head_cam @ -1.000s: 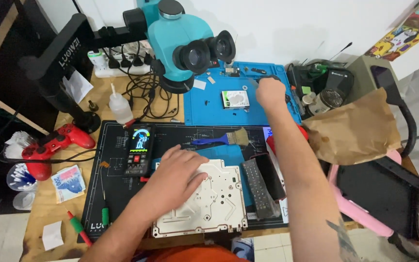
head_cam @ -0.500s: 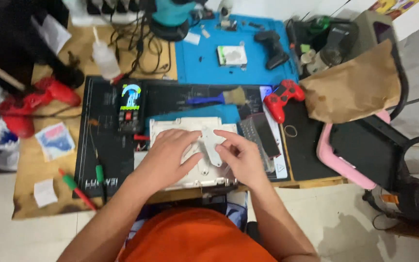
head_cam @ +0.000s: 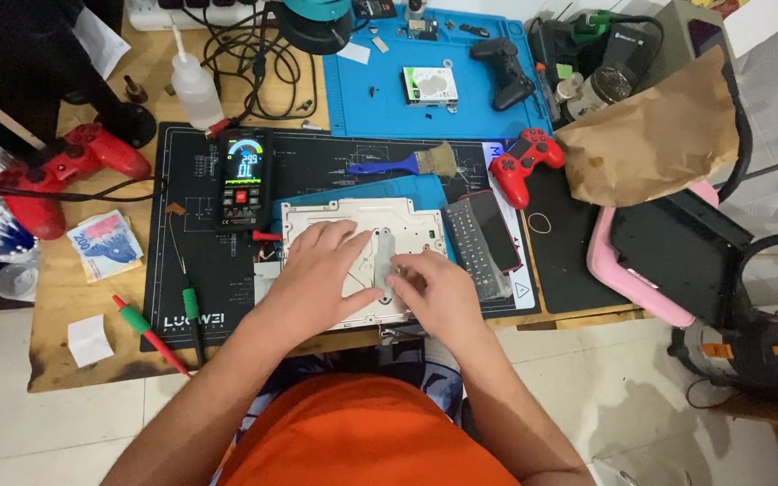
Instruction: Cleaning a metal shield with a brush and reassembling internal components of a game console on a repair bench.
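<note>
A flat silver metal plate (head_cam: pixel 328 215) with several holes lies on the black work mat (head_cam: pixel 200 270) at the desk's front edge. My left hand (head_cam: pixel 321 274) rests flat on its left half, fingers spread. My right hand (head_cam: pixel 434 290) sits on its right half, with the fingertips pinched at a raised metal bracket (head_cam: pixel 384 256) in the plate's middle. Whether the fingers hold anything small is hidden.
A multimeter (head_cam: pixel 244 178) and its red and green probes (head_cam: pixel 150 328) lie left of the plate. A remote (head_cam: pixel 472 250) and phone (head_cam: pixel 495 229) lie on the right. Red game controllers (head_cam: pixel 524 162) (head_cam: pixel 60 171), a brush (head_cam: pixel 407 164), a blue mat (head_cam: pixel 434 76) and a brown paper bag (head_cam: pixel 655 135) sit further back.
My right hand came back from the blue mat at the rear and settled on the plate beside my left hand. The view tilted down toward the desk's front edge.
</note>
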